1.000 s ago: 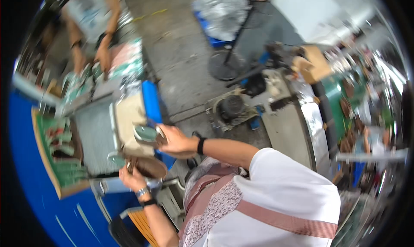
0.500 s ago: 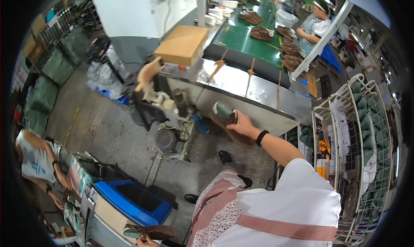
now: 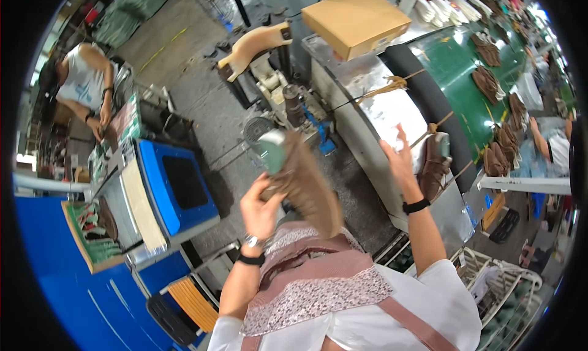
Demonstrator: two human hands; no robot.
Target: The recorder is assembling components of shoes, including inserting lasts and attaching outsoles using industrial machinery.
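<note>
My left hand (image 3: 260, 213) is closed on a brown shoe (image 3: 312, 188) with a green last (image 3: 272, 156) showing at its opening. It holds the shoe tilted in front of my apron, with the sole and toe slightly blurred. My right hand (image 3: 401, 164) is open, fingers spread, just left of a second brown shoe (image 3: 433, 167). That shoe rests on the shiny metal end (image 3: 392, 115) of the conveyor table and also has a green last in it. I cannot tell whether my right fingers touch it.
Beyond the metal end runs a green conveyor belt (image 3: 450, 81) bearing several brown shoes. A cardboard box (image 3: 355, 20) sits at its corner. Ahead stands a machine with a curved tan pad (image 3: 254, 48). Left are a blue-framed machine (image 3: 177, 185) and a co-worker (image 3: 86, 84). A wire rack (image 3: 490, 283) stands lower right.
My right hand has let go of its shoe, which now rests on the metal end. My left hand has come up from the lower left to the middle with its shoe. My view has turned.
</note>
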